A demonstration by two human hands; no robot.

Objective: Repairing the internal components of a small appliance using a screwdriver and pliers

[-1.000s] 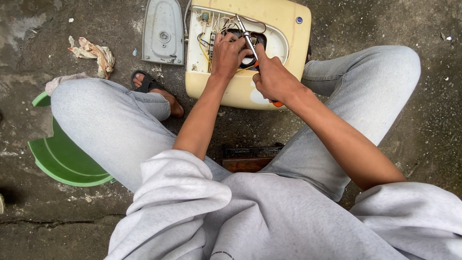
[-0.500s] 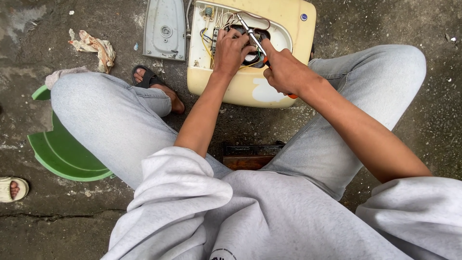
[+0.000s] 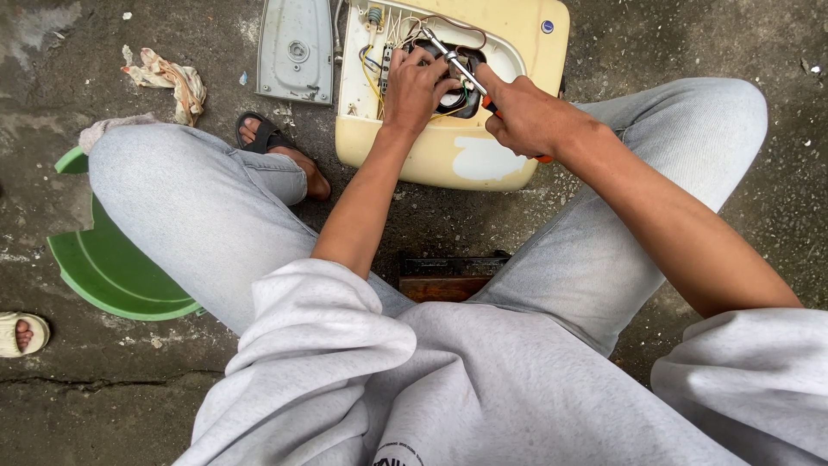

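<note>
A cream-yellow appliance housing [image 3: 466, 155] lies open on the concrete ground [image 3: 673, 52], just ahead of the seated person's knees. Its plastic is pale and scuffed, with a whitish worn patch on the near wall and a small blue round mark at its far right corner. Inside the housing, a dark round opening sits among thin yellow, white and brown wires [image 3: 379, 60].

The left hand [image 3: 417, 86] rests inside the housing, its fingers bent and pressed down on the parts beside the dark opening; whether they pinch anything cannot be told. The right hand [image 3: 526, 112] hovers over the housing's right half, fingers wrapped tight around the orange handles of a pair of pliers [image 3: 453, 59], whose metal nose points toward the wires at the housing's far edge.

Just left of the housing lies a grey plastic cover panel [image 3: 296, 50]. Farther left of the housing, a crumpled rag [image 3: 168, 76] lies on the ground. Nearer than the housing, on its left, the person's foot in a dark sandal [image 3: 267, 138] shows beside the knee, and a green plastic basin [image 3: 108, 267] sits under the left leg. A small wooden stool [image 3: 448, 278] shows between the legs.
</note>
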